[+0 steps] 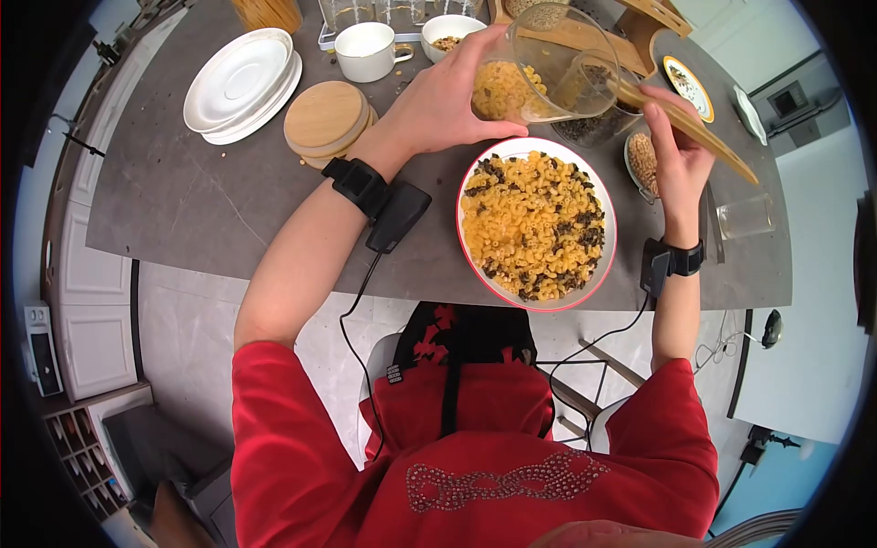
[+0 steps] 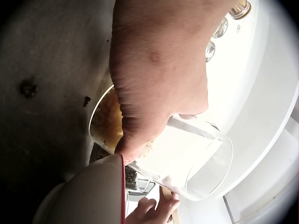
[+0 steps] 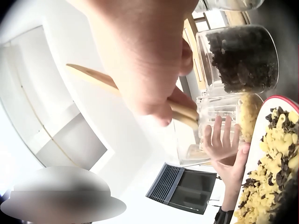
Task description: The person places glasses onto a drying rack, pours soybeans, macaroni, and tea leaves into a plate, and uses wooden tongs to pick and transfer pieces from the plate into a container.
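The left hand (image 1: 437, 102) grips a tilted clear glass jar (image 1: 559, 62) with yellow macaroni (image 1: 501, 89) in its lower end; thumb and fingers lie around it. The right hand (image 1: 678, 160) holds wooden tongs (image 1: 708, 137), their tips at the jar's mouth. Below both hands is a red-rimmed white bowl (image 1: 461, 205) of macaroni and dark bits. In the left wrist view the left hand (image 2: 159, 65) covers part of the jar (image 2: 187, 158), beside the bowl (image 2: 88, 196). The right wrist view shows the right hand (image 3: 145, 60) pinching the tongs (image 3: 96, 77).
Behind the bowl stands a jar of dark bits (image 3: 245, 58). At the left are stacked white plates (image 1: 239, 82), wooden lids (image 1: 324, 119) and a white cup (image 1: 365, 53). A jar of brown pieces (image 1: 642, 164) and an empty glass (image 1: 744, 217) sit at the right.
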Available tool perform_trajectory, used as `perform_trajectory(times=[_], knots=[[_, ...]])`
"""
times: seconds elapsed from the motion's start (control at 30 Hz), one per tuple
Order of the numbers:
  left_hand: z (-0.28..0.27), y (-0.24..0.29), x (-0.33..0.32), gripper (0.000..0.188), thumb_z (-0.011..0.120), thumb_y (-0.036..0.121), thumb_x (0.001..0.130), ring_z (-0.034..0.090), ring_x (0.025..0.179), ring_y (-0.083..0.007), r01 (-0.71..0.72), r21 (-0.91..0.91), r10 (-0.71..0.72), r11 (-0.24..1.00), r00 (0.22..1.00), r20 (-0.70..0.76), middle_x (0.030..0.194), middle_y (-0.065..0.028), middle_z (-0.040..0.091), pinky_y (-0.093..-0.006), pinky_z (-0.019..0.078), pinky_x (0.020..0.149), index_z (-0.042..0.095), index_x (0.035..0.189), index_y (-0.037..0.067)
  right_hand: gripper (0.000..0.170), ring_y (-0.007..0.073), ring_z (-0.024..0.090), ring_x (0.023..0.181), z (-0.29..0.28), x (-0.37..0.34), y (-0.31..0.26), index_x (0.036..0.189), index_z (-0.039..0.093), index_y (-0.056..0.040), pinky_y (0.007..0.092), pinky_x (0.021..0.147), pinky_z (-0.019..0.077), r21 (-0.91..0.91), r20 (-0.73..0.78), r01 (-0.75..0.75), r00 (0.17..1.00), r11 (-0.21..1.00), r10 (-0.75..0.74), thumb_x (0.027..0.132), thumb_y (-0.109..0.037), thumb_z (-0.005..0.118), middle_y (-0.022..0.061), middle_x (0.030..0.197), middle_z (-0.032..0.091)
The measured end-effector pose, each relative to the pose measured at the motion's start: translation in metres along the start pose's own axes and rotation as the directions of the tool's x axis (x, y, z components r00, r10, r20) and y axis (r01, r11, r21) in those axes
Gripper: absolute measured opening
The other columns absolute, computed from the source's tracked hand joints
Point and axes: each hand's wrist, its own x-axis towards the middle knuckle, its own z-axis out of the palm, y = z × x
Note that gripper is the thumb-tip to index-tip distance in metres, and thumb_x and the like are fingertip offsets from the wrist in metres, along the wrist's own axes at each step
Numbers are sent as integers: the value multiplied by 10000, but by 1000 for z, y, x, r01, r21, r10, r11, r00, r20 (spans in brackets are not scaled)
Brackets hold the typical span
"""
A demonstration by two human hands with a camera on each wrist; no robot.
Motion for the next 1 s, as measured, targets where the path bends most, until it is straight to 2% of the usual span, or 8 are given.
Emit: perform_trajectory(times=[0.1, 0.33, 0.4, 0.47, 0.53, 0.7, 0.83, 1.0], knots=[[3, -2, 1, 1128, 919, 545, 718, 586, 1303, -438, -28, 15, 28, 1000, 1000, -9, 1496, -239, 520, -495, 528, 1059, 314, 1570, 119, 218, 37, 627, 903, 7, 2, 0, 1172, 757, -40, 204, 802, 489, -60, -150, -43, 988, 997, 33, 985, -152, 761, 3, 1061, 746], [2, -2, 1, 1137, 921, 543, 714, 593, 1302, -431, -10, 13, 10, 1000, 1000, 1, 1502, -237, 519, -490, 535, 1049, 310, 1577, 126, 226, 67, 645, 899, 11, -5, -9, 1163, 752, -18, 217, 798, 499, -128, -215, -3, 976, 992, -25, 974, -141, 768, 33, 1055, 756], [3, -3, 1, 1134, 922, 538, 716, 593, 1303, -429, -27, 8, 27, 1000, 1000, -6, 1502, -236, 520, -488, 533, 1052, 309, 1577, 126, 193, 103, 663, 862, 4, -11, 1, 1135, 744, 8, 236, 774, 514, -92, -146, 259, 952, 962, -270, 976, -101, 747, 67, 1051, 765], [1, -1, 2, 1132, 922, 533, 717, 594, 1304, -426, -38, 11, 38, 999, 999, -18, 1501, -234, 520, -486, 532, 1054, 308, 1577, 125, 157, 147, 701, 852, 0, -17, 0, 1086, 743, 20, 274, 757, 547, -67, -87, 311, 945, 948, -316, 948, -54, 752, 106, 1032, 774], [0, 2, 0, 1130, 923, 524, 718, 591, 1307, -424, 32, 1, -32, 999, 999, 20, 1492, -233, 528, -482, 526, 1063, 305, 1575, 121, 143, 201, 743, 872, 9, -16, -5, 1052, 746, 13, 320, 764, 583, 112, 135, 415, 894, 903, -428, 915, -25, 761, 140, 1018, 779], [3, -4, 2, 1127, 924, 520, 719, 592, 1307, -420, -54, 6, 54, 999, 998, -22, 1475, -236, 538, -478, 525, 1063, 308, 1572, 116, 212, 277, 766, 931, 40, -16, -21, 1077, 749, -13, 352, 831, 607, 58, 565, 319, 771, 946, -294, 890, -89, 811, 134, 1047, 781], [3, -5, 0, 1123, 921, 521, 723, 591, 1299, -430, -4, 4, 4, 1000, 1000, -4, 1476, -244, 532, -484, 532, 1050, 307, 1571, 116, 272, 309, 760, 1004, 46, -20, -16, 1097, 741, 3, 393, 867, 607, 78, 616, 230, 754, 970, -228, 866, -113, 824, 152, 1115, 775], [3, -5, 1, 1123, 919, 525, 725, 590, 1290, -444, -57, 18, 57, 998, 998, -26, 1479, -243, 528, -494, 541, 1032, 305, 1572, 117, 271, 287, 745, 1043, 52, -18, -16, 1161, 753, -54, 381, 898, 604, 53, 644, 300, 718, 953, -262, 897, -103, 787, 95, 1155, 760]])
